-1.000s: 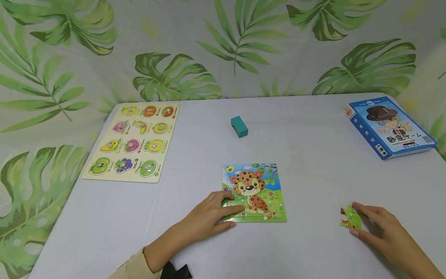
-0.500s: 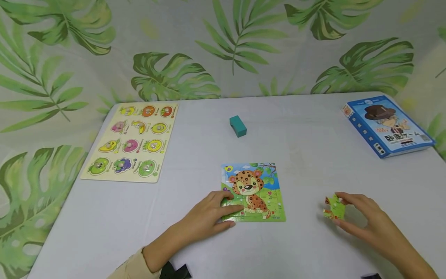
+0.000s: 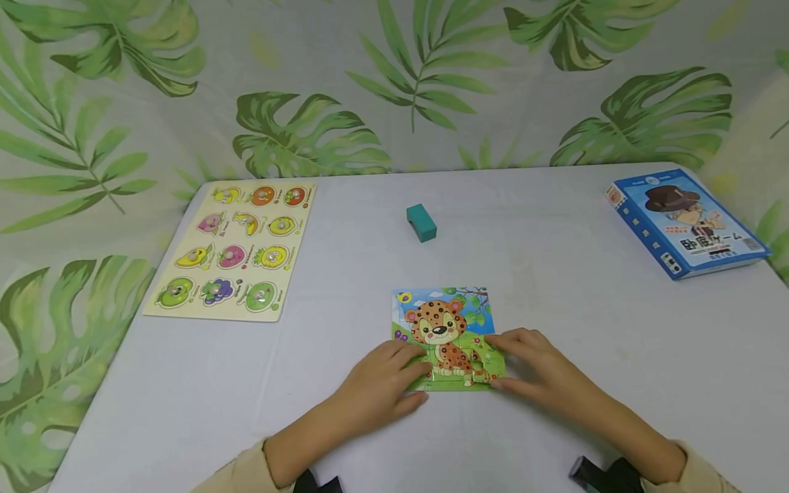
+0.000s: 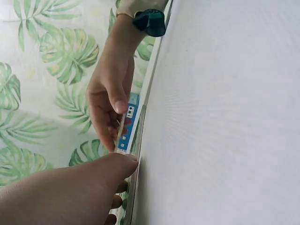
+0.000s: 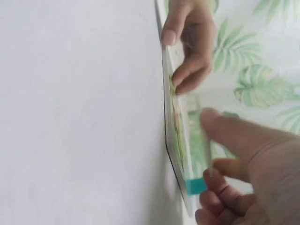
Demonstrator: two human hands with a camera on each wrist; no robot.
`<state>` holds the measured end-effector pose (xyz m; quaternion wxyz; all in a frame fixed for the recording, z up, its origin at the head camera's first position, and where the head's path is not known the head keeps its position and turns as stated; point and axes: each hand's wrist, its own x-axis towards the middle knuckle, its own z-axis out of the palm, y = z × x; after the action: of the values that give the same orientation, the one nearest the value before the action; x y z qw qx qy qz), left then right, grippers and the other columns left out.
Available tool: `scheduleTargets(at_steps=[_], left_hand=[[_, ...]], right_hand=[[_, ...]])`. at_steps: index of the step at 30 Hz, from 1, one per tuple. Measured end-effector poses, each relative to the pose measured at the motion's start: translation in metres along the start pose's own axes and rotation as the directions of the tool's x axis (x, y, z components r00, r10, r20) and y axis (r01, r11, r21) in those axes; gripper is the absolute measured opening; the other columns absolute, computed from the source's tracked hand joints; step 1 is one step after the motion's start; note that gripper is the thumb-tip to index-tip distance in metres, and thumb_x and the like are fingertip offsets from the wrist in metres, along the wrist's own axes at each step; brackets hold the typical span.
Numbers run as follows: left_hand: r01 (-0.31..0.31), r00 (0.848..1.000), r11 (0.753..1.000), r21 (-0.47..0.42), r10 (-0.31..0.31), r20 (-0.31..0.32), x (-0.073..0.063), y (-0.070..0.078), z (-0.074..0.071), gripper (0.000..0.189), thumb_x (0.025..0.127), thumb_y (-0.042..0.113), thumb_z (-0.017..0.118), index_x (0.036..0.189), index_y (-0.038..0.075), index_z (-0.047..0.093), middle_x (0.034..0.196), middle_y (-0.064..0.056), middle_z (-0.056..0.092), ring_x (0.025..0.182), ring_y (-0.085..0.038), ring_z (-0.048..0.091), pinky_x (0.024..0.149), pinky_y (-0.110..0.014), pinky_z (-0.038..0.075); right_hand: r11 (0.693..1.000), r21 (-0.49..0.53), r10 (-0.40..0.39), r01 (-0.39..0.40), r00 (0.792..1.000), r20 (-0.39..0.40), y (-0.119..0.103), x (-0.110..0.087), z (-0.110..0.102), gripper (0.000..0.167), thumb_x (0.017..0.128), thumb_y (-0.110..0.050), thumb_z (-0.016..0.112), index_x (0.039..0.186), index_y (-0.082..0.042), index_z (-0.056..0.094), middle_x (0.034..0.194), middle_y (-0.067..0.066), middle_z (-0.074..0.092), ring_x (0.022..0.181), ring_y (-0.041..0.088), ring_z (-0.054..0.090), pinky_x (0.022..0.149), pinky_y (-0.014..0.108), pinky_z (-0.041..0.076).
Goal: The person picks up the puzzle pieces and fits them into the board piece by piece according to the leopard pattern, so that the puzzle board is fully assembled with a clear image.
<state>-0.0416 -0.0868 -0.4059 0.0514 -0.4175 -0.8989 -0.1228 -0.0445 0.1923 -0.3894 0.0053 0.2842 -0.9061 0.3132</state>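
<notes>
A square leopard jigsaw puzzle (image 3: 440,325) lies flat in front of me in the head view. My left hand (image 3: 385,380) rests on its lower left part, fingertips on the picture and thumb by the near edge. At the puzzle's right side, my right hand (image 3: 548,366) pinches a green jigsaw piece (image 3: 489,359) between thumb and fingers. The piece overlaps the lower right of the picture, showing part of the spotted body and tail. Seen edge-on in the right wrist view, the piece (image 5: 207,152) stands above the puzzle surface.
A wooden fruit peg puzzle board (image 3: 243,250) lies at the back left. Beyond the jigsaw is a small teal block (image 3: 422,222). A blue game box (image 3: 690,222) sits at the back right. Behind the white table (image 3: 345,438) hangs a leaf-patterned cloth (image 3: 431,61).
My right hand has carried the jigsaw piece leftward from the right of the table to over the puzzle. The left hand has stayed on the puzzle, its fingers shifting slightly.
</notes>
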Motion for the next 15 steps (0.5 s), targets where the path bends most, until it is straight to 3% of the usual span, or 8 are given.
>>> scheduleTargets(at_steps=[6, 11, 15], left_hand=[[-0.027, 0.999, 0.997, 0.078, 0.024, 0.039, 0.007, 0.010, 0.005, 0.052, 0.083, 0.052, 0.053, 0.115, 0.010, 0.054, 0.120, -0.006, 0.048, 0.114, -0.021, 0.041, 0.102, -0.032, 0.026], [-0.064, 0.997, 0.972, 0.225, 0.056, 0.044, 0.017, 0.021, 0.006, 0.066, 0.079, 0.066, 0.043, 0.132, 0.027, 0.044, 0.102, -0.006, 0.046, 0.096, -0.025, 0.043, 0.088, -0.038, 0.037], [-0.074, 0.997, 0.947, 0.313, 0.066, 0.037, 0.021, 0.028, 0.005, 0.065, 0.077, 0.070, 0.040, 0.134, 0.037, 0.041, 0.103, -0.008, 0.046, 0.086, -0.027, 0.044, 0.079, -0.039, 0.041]], right_hand=[[1.000, 0.022, 0.007, -0.008, 0.999, 0.038, 0.003, 0.008, 0.010, 0.053, 0.073, -0.022, 0.074, 0.121, -0.006, 0.057, 0.110, -0.002, 0.051, 0.105, 0.018, 0.043, 0.085, 0.041, 0.041], [1.000, -0.006, 0.000, 0.000, 0.998, 0.057, 0.004, 0.012, 0.012, 0.051, 0.074, -0.021, 0.074, 0.120, -0.006, 0.058, 0.108, -0.003, 0.051, 0.101, 0.017, 0.043, 0.081, 0.038, 0.043], [1.000, -0.008, 0.008, -0.007, 0.997, 0.077, 0.002, 0.016, 0.011, 0.050, 0.073, -0.020, 0.075, 0.119, -0.006, 0.058, 0.107, -0.004, 0.050, 0.099, 0.015, 0.043, 0.080, 0.036, 0.043]])
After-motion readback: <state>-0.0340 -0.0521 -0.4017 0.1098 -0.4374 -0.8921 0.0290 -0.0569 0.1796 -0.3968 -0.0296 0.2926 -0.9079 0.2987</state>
